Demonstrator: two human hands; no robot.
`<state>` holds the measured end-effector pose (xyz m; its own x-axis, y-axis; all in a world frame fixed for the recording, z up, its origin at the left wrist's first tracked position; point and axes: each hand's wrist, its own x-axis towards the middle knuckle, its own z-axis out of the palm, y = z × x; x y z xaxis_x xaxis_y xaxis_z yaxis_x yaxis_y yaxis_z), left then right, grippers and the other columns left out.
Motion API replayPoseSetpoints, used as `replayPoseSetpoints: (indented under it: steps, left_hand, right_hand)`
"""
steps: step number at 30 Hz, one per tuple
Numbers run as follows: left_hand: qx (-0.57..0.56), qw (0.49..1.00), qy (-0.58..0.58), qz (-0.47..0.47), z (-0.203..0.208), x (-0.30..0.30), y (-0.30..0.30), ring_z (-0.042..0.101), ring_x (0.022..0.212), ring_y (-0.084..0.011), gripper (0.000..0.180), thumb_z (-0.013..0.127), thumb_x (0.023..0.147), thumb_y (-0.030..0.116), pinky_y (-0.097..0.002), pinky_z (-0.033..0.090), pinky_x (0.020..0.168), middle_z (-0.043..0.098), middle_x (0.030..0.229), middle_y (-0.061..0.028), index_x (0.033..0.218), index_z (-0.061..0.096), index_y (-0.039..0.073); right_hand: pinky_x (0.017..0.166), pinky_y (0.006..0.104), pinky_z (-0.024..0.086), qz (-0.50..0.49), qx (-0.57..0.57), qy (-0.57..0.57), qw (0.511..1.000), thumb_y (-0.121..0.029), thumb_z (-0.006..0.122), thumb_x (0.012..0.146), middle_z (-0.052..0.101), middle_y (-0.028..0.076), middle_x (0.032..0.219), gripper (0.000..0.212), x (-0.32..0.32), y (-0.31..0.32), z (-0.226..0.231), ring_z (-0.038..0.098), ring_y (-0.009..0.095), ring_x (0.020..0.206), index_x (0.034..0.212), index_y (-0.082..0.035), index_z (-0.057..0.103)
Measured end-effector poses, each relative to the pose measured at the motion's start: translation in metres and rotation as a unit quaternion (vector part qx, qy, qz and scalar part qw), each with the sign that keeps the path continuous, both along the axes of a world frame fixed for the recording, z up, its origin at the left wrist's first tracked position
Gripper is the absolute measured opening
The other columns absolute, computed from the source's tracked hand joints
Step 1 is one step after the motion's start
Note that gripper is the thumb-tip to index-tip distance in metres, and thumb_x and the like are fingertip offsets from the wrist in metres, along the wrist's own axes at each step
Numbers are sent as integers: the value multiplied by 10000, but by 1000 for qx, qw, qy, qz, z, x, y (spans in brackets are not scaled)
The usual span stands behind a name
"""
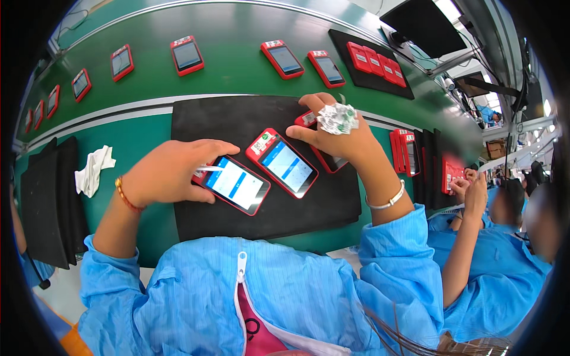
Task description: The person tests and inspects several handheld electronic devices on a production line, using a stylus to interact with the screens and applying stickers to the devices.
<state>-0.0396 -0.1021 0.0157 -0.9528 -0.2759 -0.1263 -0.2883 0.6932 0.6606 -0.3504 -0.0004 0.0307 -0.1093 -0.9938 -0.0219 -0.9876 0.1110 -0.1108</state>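
Three red handheld terminals lie on a black mat (pixel 202 124) in front of me. My left hand (pixel 169 169) curls round the upper end of the left terminal (pixel 237 187), whose screen is lit. A thin white strip or stick (pixel 209 168) pokes out from under these fingers; its kind is unclear. The middle terminal (pixel 285 163), also lit, lies untouched between my hands. My right hand (pixel 335 133) grips the upper end of the right terminal (pixel 325 155), partly hidden beneath it. A crumpled silvery wad (pixel 338 118) sits on the back of that hand.
Beyond the mat, a green belt (pixel 231 65) carries several spaced red terminals (pixel 187 56) and a black tray (pixel 392 86). Black mats (pixel 50 202) and a white cloth (pixel 95 171) lie left. Terminals (pixel 405 153) stand right, near a co-worker's hands (pixel 472 187).
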Motion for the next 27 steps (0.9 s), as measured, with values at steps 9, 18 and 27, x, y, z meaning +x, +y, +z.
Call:
replayPoseSetpoints:
  steps: [9,18,27]
  left_hand:
    - [-41,990,94,94,-12,4,9,618,1232,-363,685,704,795,46,-403,528,1001,552,1481,-134,1453,520,84]
    - [-43,967,149,201,-50,19,1,554,1370,-323,669,417,822,-140,-373,398,1155,595,1444,-170,1456,541,33]
    - [-46,893,265,361,-120,41,-23,441,1450,-239,453,503,1042,135,-369,307,1204,523,1520,-128,1472,504,-7]
  right_hand:
    - [1063,469,456,18,82,-96,992,-609,889,651,528,276,1359,1237,3,81,2,543,422,1251,1517,95,357]
    - [977,414,540,44,18,-219,975,-446,878,757,495,289,1397,1061,43,76,-15,615,431,1201,1528,56,350]
    - [1085,430,480,-359,-27,77,930,-358,813,773,580,259,1417,871,-217,142,-44,587,378,1297,1491,-8,465]
